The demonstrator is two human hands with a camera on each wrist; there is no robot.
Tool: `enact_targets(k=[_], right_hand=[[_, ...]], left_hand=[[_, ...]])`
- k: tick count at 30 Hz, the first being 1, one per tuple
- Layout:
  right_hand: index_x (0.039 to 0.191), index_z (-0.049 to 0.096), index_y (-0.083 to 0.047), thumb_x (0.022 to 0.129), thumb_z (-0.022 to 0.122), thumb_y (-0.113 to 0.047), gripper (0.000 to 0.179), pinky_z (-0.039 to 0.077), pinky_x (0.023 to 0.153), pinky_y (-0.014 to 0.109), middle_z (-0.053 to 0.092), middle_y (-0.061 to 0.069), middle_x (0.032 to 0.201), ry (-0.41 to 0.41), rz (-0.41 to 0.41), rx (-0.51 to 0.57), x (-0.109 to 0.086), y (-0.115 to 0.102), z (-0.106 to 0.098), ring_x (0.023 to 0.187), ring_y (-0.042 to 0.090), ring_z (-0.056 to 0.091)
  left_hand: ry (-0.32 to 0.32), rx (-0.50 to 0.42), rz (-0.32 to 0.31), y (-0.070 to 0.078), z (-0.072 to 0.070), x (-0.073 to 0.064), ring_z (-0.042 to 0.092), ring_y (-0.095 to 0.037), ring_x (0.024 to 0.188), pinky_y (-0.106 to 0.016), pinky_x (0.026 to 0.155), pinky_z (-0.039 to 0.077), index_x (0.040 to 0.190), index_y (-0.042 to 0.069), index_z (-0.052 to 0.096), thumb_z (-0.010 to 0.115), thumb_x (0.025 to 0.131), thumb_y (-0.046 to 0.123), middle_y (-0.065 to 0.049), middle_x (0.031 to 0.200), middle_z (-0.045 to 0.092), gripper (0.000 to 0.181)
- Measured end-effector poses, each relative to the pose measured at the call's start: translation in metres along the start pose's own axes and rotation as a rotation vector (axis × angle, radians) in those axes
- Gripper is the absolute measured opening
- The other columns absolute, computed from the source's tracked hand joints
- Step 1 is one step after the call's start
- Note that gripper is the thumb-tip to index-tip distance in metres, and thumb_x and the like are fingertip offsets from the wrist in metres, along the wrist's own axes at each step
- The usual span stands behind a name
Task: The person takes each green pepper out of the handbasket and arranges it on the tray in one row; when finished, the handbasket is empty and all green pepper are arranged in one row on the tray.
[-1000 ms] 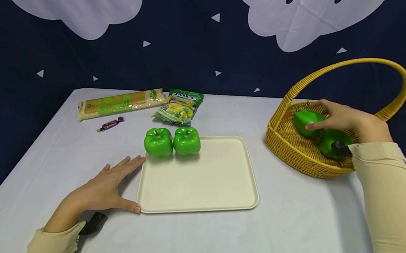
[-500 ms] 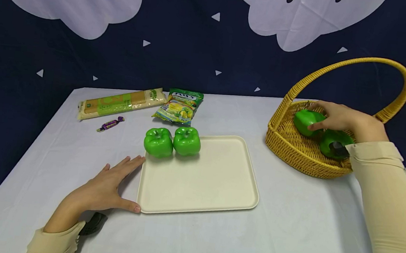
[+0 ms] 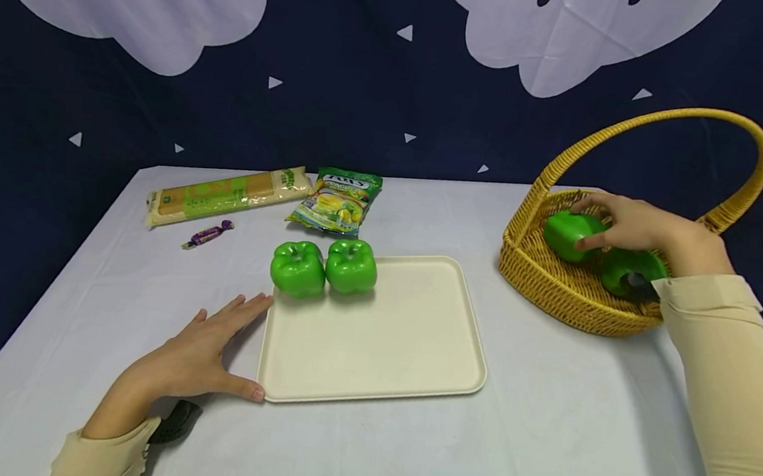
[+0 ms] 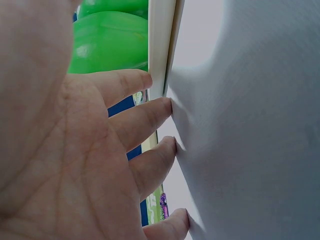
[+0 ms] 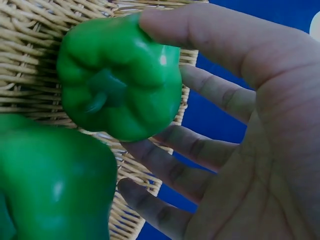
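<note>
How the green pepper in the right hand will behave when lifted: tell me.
The green pepper has a glossy surface, so it may slip in the right hand. It is probably stiff: no dent shows beneath the thumb. Its rounded, lobed sides suggest it could rock or roll if nudged.

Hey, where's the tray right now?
In the head view, the tray sits near the middle, between the left hand and the basket on the right, with two green peppers at its far left corner.
</note>
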State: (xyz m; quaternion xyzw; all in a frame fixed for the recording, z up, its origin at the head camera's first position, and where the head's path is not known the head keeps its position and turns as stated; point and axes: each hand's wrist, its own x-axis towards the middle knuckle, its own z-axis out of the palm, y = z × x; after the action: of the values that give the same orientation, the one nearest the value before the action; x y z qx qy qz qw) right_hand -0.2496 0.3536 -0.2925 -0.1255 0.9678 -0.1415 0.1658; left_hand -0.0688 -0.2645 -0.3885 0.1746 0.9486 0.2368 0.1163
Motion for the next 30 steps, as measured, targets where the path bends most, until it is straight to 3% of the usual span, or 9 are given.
enact_targets(k=[5,15,30], right_hand=[[0.162,0.034,-0.003,0.095,0.083,-0.037,0.089,0.052,0.097,0.065,0.049,0.039,0.147,0.007,0.0,0.038,-0.001,0.004,0.003,0.127,0.053,0.056],[0.166,0.019,0.0,0.093,0.085,-0.039,0.106,0.05,0.101,0.068,0.042,0.04,0.152,-0.007,0.022,0.067,0.001,0.007,0.012,0.129,0.053,0.054],[0.161,0.026,0.005,0.094,0.084,-0.033,0.097,0.055,0.091,0.057,0.048,0.038,0.142,-0.005,0.011,0.047,0.008,0.007,0.015,0.116,0.047,0.061]], left_hand=[[-0.001,0.002,0.0,0.0,0.0,0.0,0.025,-0.055,0.161,-0.092,0.114,0.015,0.17,0.019,0.033,0.096,0.06,0.07,-0.017,0.175,0.036,0.136],[-0.001,0.002,-0.004,0.0,0.0,0.0,0.025,-0.055,0.161,-0.091,0.115,0.015,0.17,0.019,0.033,0.096,0.06,0.069,-0.018,0.174,0.036,0.136],[0.0,0.001,-0.003,0.0,0.0,0.0,0.025,-0.054,0.161,-0.091,0.115,0.014,0.17,0.019,0.033,0.095,0.059,0.071,-0.017,0.175,0.036,0.138]])
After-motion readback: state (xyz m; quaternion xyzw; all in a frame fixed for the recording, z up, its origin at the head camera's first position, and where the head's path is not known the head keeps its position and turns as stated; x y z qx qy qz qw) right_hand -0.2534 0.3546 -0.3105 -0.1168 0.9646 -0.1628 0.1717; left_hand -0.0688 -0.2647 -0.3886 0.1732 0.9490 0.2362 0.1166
